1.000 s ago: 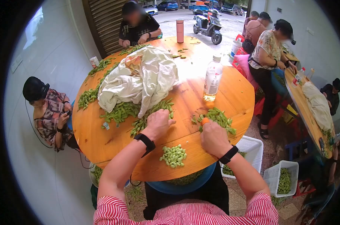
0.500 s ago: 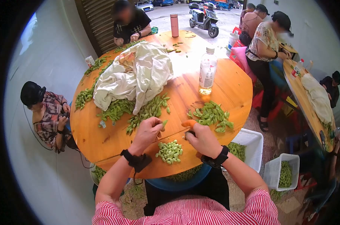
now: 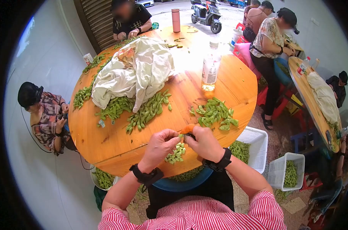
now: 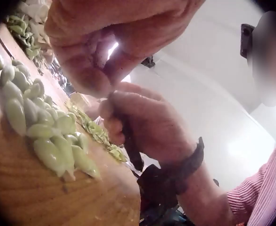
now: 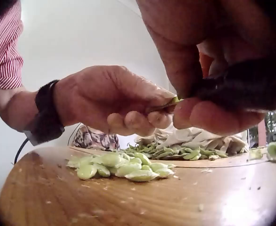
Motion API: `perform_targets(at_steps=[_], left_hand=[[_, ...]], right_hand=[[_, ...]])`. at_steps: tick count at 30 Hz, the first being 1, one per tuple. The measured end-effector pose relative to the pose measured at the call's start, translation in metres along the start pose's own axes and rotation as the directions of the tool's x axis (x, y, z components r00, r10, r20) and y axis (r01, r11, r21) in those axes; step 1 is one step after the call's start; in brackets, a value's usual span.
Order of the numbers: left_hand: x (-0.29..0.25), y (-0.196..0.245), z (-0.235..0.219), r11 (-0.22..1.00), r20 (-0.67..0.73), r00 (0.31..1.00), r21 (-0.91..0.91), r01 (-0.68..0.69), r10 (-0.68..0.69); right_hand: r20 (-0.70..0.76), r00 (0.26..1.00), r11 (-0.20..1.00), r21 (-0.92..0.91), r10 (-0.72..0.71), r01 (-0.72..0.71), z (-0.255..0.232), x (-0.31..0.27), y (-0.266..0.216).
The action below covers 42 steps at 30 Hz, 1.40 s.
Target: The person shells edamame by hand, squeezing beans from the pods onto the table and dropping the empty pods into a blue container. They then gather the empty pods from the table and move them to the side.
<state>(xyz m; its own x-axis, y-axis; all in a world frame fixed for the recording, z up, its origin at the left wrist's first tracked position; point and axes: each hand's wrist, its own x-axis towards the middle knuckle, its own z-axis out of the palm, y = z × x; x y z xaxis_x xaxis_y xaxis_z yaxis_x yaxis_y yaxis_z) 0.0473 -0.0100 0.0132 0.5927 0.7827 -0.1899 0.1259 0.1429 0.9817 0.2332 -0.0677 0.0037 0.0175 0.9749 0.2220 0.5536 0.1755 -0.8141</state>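
Observation:
Both hands meet over a small heap of shelled green beans (image 3: 176,154) near the front edge of the round wooden table (image 3: 105,142). My left hand (image 3: 161,145) pinches a green pod (image 3: 180,135) between thumb and fingers; the pod (image 5: 174,100) also shows in the right wrist view. My right hand (image 3: 204,142) grips a small tool with a dark handle (image 4: 131,147) and an orange part (image 3: 188,128), its tip against the pod. The shelled beans (image 5: 121,170) lie just below the hands.
Pods lie in heaps at the table's middle (image 3: 147,111) and right (image 3: 214,114). Behind them are a crumpled cloth (image 3: 133,71), a plastic bottle (image 3: 209,69) and a pink flask (image 3: 176,20). White baskets (image 3: 254,143) and a blue basin (image 3: 181,184) stand below the edge. Other people sit around.
My left hand drew back from the pod heap with one pod. Both hands moved toward the near edge and came together over the shelled beans.

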Motion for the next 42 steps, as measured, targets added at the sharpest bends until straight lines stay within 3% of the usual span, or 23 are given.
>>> perform_targets(at_steps=[2,4,5,7,8,11,12,13,14,15,17,21,23,24,25,26,29,30,32,33,35,38,42], left_hand=[[0.001,-0.002,0.003,0.999,-0.03,0.999,0.046,-0.024,0.025],[0.001,-0.007,0.006,0.912,-0.069,0.945,0.295,-0.285,0.318],[0.001,-0.007,0.008,0.912,-0.069,0.946,0.295,-0.285,0.318],[0.001,-0.003,0.013,0.469,0.046,0.712,0.723,-0.508,0.7],[0.001,-0.003,0.013,0.469,0.046,0.713,0.723,-0.508,0.7],[-0.002,-0.002,0.01,0.532,0.015,0.724,0.667,-0.521,0.69],[-0.003,0.005,0.004,0.898,-0.069,0.937,0.316,-0.306,0.343],[-0.005,0.01,-0.001,0.995,0.018,0.998,-0.084,0.06,-0.058],[-0.003,0.006,-0.007,0.957,0.099,0.987,-0.252,0.145,-0.124],[-0.001,0.003,-0.011,0.957,0.097,0.988,-0.252,0.145,-0.124],[0.002,-0.001,-0.018,0.822,0.292,0.932,-0.46,0.336,-0.217],[-0.001,0.002,-0.004,0.969,0.131,0.978,-0.164,0.185,-0.164],[-0.005,0.001,0.003,0.986,-0.011,0.989,0.076,-0.145,0.147],[-0.005,0.002,0.002,0.987,-0.012,0.989,0.076,-0.144,0.145],[-0.003,0.003,0.001,0.852,0.01,0.926,0.388,-0.352,0.378],[-0.003,0.003,0.0,0.583,0.106,0.815,0.647,-0.492,0.569],[-0.001,0.001,0.001,0.451,0.161,0.751,0.712,-0.537,0.64],[-0.001,-0.002,0.002,0.452,0.16,0.752,0.713,-0.536,0.64],[-0.002,-0.006,0.004,0.825,-0.012,0.905,0.418,-0.382,0.425],[-0.002,-0.005,0.004,0.825,-0.013,0.905,0.417,-0.381,0.424],[-0.003,0.002,0.004,0.998,-0.008,0.998,-0.013,-0.062,0.062],[-0.001,0.002,-0.001,0.993,0.061,0.998,-0.121,-0.003,0.01],[0.0,0.002,-0.004,0.981,0.092,0.995,-0.191,0.039,-0.021]], right_hand=[[-0.081,0.986,0.986,-0.091,-0.148,0.141,0.002,-0.001,-0.003],[-0.072,0.99,0.985,-0.128,-0.121,0.112,0.003,-0.003,-0.009],[-0.065,0.993,0.983,-0.165,-0.096,0.084,0.003,-0.003,-0.011],[-0.069,0.992,0.981,-0.172,-0.101,0.088,0.007,-0.004,-0.011],[-0.074,0.991,0.979,-0.18,-0.109,0.094,0.008,-0.004,-0.01],[-0.056,0.991,0.986,-0.115,-0.125,0.118,0.006,-0.005,-0.008],[-0.055,0.991,0.987,-0.115,-0.123,0.116,0.005,-0.005,-0.006],[-0.026,0.99,0.989,-0.044,-0.142,0.141,0.004,-0.003,-0.003],[0.001,0.987,0.986,0.028,-0.163,0.163,0.002,-0.002,-0.001],[0.002,0.986,0.986,0.028,-0.165,0.164,-0.001,0.0,-0.002],[0.072,0.977,0.972,0.139,-0.202,0.191,-0.007,0.001,-0.005],[0.028,0.991,0.972,0.201,-0.13,0.121,-0.003,0.003,-0.001],[0.039,0.999,0.987,0.161,-0.012,0.006,-0.002,0.002,0.001],[0.04,0.999,0.987,0.161,-0.011,0.005,-0.002,0.002,0.001],[0.031,0.999,0.983,0.184,-0.011,0.005,-0.002,0.002,-0.001],[0.023,1.0,0.979,0.206,-0.011,0.006,-0.001,0.001,-0.001],[0.01,0.999,0.98,0.194,-0.042,0.039,0.002,0.002,0.007],[0.011,0.999,0.98,0.195,-0.042,0.039,0.001,0.002,0.005],[0.09,0.996,0.942,0.333,0.017,-0.046,-0.003,0.004,0.0],[0.091,0.996,0.942,0.333,0.017,-0.047,-0.004,0.005,0.002],[0.165,0.985,0.915,0.39,0.04,-0.102,-0.005,0.006,0.007],[0.271,0.958,0.844,0.489,0.095,-0.222,-0.01,0.007,0.003],[0.313,0.948,0.843,0.493,0.055,-0.212,-0.011,0.009,0.009]])
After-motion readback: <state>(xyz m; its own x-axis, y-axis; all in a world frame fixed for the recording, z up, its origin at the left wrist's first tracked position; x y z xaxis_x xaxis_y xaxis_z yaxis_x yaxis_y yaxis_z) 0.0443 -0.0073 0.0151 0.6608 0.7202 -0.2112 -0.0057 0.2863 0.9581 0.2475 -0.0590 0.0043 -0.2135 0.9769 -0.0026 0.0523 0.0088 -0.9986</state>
